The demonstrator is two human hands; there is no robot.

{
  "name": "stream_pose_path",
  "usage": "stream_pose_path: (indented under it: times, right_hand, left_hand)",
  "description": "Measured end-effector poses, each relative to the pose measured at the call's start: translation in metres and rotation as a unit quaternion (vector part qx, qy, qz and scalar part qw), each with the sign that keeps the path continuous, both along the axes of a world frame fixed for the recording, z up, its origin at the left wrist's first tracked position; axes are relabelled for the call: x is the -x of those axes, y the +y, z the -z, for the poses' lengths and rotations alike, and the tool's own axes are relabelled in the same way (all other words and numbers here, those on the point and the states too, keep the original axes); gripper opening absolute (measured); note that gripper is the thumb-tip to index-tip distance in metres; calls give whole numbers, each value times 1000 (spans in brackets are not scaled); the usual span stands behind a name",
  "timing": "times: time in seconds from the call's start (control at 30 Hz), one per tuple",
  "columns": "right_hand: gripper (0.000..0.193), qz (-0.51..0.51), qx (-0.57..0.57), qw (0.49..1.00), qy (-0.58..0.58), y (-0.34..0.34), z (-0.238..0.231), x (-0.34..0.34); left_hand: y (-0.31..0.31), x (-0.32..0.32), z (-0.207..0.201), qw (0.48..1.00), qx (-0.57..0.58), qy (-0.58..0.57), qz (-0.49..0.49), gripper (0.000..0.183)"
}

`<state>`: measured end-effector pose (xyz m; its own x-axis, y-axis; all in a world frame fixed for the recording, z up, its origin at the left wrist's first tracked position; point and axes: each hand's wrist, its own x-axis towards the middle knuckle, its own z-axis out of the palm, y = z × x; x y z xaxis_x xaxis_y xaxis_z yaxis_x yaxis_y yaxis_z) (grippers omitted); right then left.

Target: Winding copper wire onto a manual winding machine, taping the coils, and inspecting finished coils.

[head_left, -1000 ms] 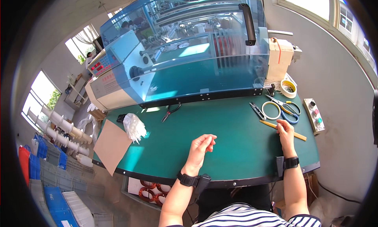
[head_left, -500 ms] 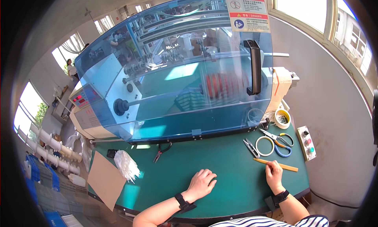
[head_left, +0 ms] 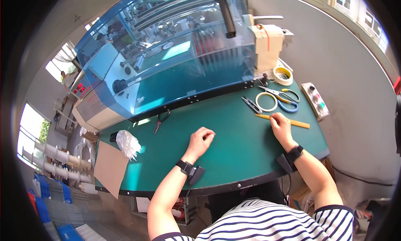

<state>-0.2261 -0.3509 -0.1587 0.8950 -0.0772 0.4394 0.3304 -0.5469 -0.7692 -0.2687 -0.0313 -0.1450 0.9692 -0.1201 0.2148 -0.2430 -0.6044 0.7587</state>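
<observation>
Your right hand, fingers curled, seems to handle the flat yellow strip, pinch unclear; your left hand bunches its fingers, seemingly empty. Lifting needs a sure pinch.

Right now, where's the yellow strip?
Head view, right side: the yellow strip lies on the green tabletop at the right hand, just below the cream ring.
</observation>
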Motion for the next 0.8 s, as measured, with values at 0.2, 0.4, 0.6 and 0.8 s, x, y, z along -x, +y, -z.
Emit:
stream_pose_path:
  times: [0.2, 0.4, 0.6, 0.8]
  right_hand:
    - [12, 26, 30, 999, -18, 3, 11, -5]
    - [12, 44, 40, 998, -19, 1, 14, 1]
    - [12, 56, 88, 994, 8, 7, 5, 10]
    - [22, 108, 220, 969, -17, 1, 1, 8]
  left_hand:
    - [9, -5, 13, 998, 55, 19, -22, 12]
    - [5, -3, 14, 996, 78, 27, -34, 14]
    - [7, -4, 18, 994, 95, 8, -54, 14]
    - [7, -7, 19, 993, 105, 10, -59, 14]
